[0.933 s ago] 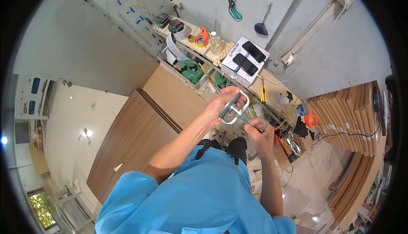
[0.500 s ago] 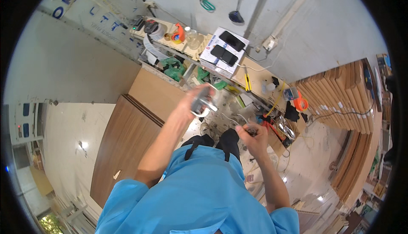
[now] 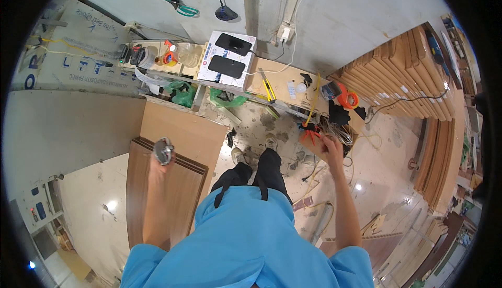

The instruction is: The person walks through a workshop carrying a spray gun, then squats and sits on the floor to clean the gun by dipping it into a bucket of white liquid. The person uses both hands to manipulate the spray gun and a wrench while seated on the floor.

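Observation:
Above the brown boards on the left, my left hand [image 3: 161, 163] is closed around a grey rounded tool [image 3: 163, 151]. Its kind does not show clearly. My right hand [image 3: 333, 151] reaches down to a cardboard box [image 3: 314, 142] at the right end of the bench. Its fingers are bent beside a tangle of silvery wire [image 3: 341, 132] and some orange-handled tools [image 3: 309, 133]. Whether those fingers grip anything is hard to make out.
On the bench by the wall are a white box [image 3: 215, 80] with two black phones [image 3: 234, 44], a yellow cutter knife [image 3: 268, 88] and an orange tape dispenser [image 3: 347, 97]. Stacked brown panels [image 3: 397, 76] lean at the right. Boards [image 3: 157, 188] lie at the left.
My left hand has swung left, carrying the grey tool away from the bench. My right hand has moved right and away from me to the cardboard box. The view has shifted right.

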Demonstrator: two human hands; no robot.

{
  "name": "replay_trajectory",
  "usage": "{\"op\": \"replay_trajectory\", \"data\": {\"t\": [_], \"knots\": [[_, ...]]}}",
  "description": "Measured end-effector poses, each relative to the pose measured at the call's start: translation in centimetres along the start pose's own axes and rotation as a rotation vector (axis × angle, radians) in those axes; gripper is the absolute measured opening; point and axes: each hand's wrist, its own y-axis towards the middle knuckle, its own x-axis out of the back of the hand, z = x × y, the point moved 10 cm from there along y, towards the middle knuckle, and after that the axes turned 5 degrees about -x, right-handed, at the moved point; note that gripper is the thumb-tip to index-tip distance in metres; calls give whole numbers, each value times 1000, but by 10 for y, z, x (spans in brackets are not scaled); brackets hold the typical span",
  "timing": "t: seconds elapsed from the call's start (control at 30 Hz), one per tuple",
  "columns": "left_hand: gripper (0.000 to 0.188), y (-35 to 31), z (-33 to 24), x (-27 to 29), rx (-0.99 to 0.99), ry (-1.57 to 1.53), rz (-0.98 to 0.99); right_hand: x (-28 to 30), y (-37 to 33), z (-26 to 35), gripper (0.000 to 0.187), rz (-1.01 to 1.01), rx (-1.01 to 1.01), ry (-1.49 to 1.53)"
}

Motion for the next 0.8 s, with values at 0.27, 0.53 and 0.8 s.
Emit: {"op": "replay_trajectory", "data": {"t": [0.27,0.53,0.8], "knots": [[28,-46,140,-54,100,42,-233,-90,172,-83,26,-41,-71,210],[26,-73,174,-160,16,403,10,-114,349,-133,47,-7,-60,-316],[22,-95,185,-301,-292,800,353,-91,290,-118,25,126,-92,-242]]}}
